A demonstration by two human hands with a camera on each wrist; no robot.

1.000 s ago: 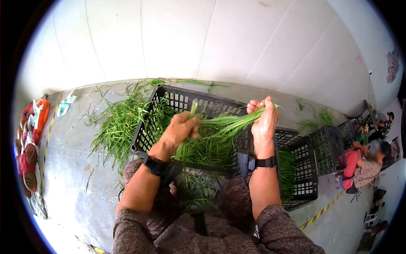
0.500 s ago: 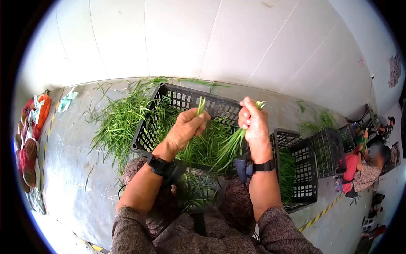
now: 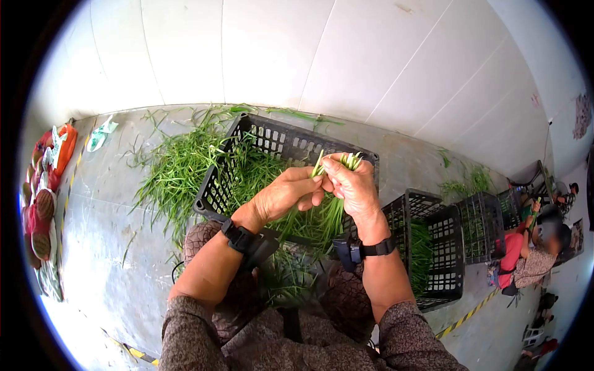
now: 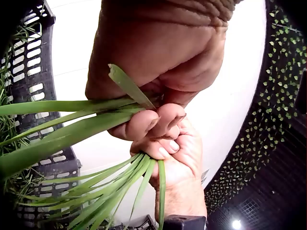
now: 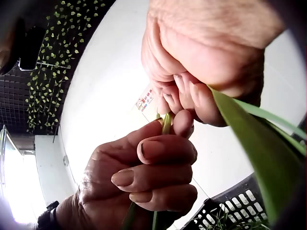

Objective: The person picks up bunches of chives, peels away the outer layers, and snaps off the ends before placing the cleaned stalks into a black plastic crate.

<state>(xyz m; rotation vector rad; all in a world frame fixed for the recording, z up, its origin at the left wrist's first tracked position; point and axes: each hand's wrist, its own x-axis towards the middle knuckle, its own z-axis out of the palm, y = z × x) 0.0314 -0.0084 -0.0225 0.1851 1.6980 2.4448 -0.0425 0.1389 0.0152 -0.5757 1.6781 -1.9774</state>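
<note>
Above the crate, my two hands meet fingertip to fingertip. My right hand grips a bunch of garlic chives, its pale cut ends standing above the fist and its leaves hanging down. A few stalks are pinched between thumb and fingers of my left hand. Broad leaves trail from the left hand in the left wrist view. In the right wrist view, the left fingers curl round a thin stalk just under the right hand's fingertips. Below both hands, a black plastic crate contains loose chives.
Loose greens heap on the floor left of the crate. To the right stands another black crate with greens in it, more crates beyond. A seated person is at far right. Bags lie at far left, and a white wall rises behind.
The right hand has come left and down with its bunch, gathering it upright. The left hand has moved right with its few stalks, so the hands, apart before, now meet.
</note>
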